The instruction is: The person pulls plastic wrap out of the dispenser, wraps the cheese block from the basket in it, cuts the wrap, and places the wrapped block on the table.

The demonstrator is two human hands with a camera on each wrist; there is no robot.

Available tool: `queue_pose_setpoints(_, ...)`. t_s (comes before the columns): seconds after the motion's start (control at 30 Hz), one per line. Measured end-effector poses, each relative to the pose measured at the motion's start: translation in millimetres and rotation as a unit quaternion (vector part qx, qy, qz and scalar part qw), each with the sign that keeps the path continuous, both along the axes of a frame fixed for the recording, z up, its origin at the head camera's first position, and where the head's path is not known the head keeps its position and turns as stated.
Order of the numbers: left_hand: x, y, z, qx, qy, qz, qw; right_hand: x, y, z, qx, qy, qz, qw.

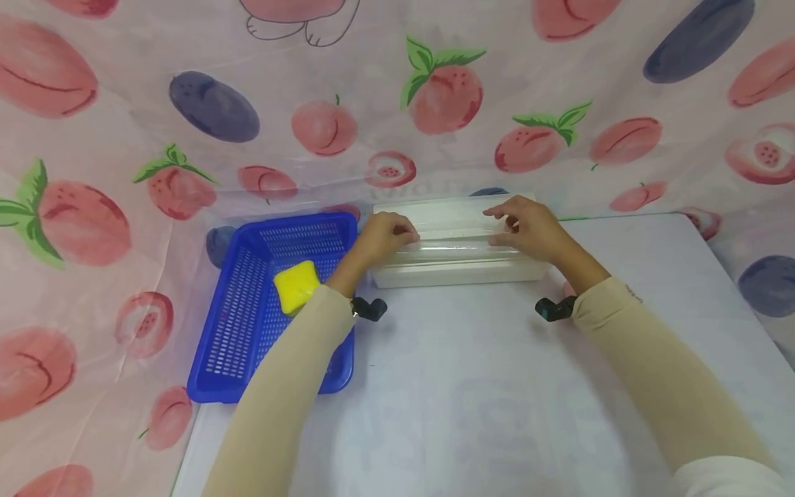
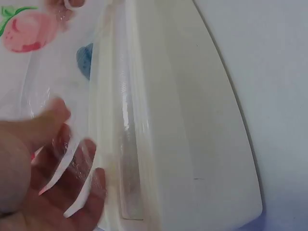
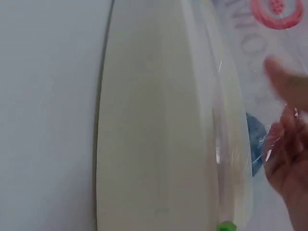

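A long white cling film dispenser (image 1: 459, 275) lies across the back of the table, its pale lid (image 1: 435, 214) raised behind it. Inside is a clear, shiny roll of cling film (image 2: 126, 113). My left hand (image 1: 381, 238) is over the dispenser's left end, its bent fingers and thumb pinching loose film, which drapes over the fingertips in the left wrist view. My right hand (image 1: 531, 226) hovers over the right end. Its thumb and index finger stand apart, and film touches its other fingers (image 3: 279, 139) in the right wrist view. The right thumb is blurred.
Left of the dispenser stands a blue plastic basket (image 1: 214, 345) with a yellow sponge-like block (image 1: 296, 286) in it, partly behind the left forearm. A fruit-printed cloth (image 1: 348, 62) hangs at the back and left. The table (image 1: 459, 386) has a white surface.
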State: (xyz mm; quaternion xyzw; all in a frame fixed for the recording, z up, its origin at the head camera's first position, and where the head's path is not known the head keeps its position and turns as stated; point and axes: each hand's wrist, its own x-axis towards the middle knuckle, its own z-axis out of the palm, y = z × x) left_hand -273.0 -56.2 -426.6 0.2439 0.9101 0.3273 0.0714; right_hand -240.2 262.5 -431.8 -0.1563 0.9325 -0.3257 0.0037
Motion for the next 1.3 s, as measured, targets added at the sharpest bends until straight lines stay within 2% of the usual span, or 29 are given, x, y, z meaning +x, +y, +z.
queue_pose_setpoints(0.13,0.9,-1.6,-1.0,0.032,-0.038,-0.035,0.9981,0.7,14,-3.1,0.077,0.042,0.007,0.9961)
queue_pose_setpoints(0.23,0.3,-1.2,-0.1,0.039,-0.041,-0.069,0.9960,3.2,22,-2.2,0.097,0.055,-0.005,0.9938)
queue_pose_setpoints(0.33,-0.2,-1.9,4.5,0.021,-0.019,-0.093,0.9952,6.5,24,0.7,0.065,0.067,-0.022,0.9954)
queue_pose_setpoints(0.43,-0.3,-5.6,11.5,-0.030,0.004,-0.105,0.9940,8.3,22,0.2,0.014,0.082,-0.046,0.9955)
queue_pose_setpoints(0.57,-0.2,-10.7,16.6,-0.068,-0.001,-0.113,0.9912,8.7,17,-3.2,-0.026,0.117,-0.044,0.9919)
queue_pose_setpoints(0.63,0.2,-11.9,17.3,-0.061,-0.006,-0.112,0.9919,8.3,14,-3.9,-0.034,0.130,-0.037,0.9903)
queue_pose_setpoints(0.7,0.5,-12.2,17.4,-0.034,-0.005,-0.102,0.9942,8.8,13,-3.1,-0.037,0.131,-0.030,0.9903)
queue_pose_setpoints(0.83,1.6,-10.8,17.7,0.037,0.022,-0.051,0.9978,8.7,17,0.3,-0.041,0.075,-0.021,0.9962)
queue_pose_setpoints(0.93,2.8,-8.6,19.5,0.085,0.037,-0.007,0.9957,7.9,22,4.5,-0.033,0.036,-0.022,0.9985)
queue_pose_setpoints(1.03,3.8,-6.9,23.2,0.110,0.045,0.015,0.9928,7.2,27,8.7,-0.027,0.033,-0.046,0.9981)
queue_pose_setpoints(1.17,4.2,-7.5,28.8,0.109,0.071,0.014,0.9914,10.3,30,14.7,-0.033,0.035,-0.088,0.9950)
queue_pose_setpoints(1.3,3.7,-12.1,32.3,0.070,0.094,-0.019,0.9929,18.3,29,22.0,-0.038,0.022,-0.107,0.9933)
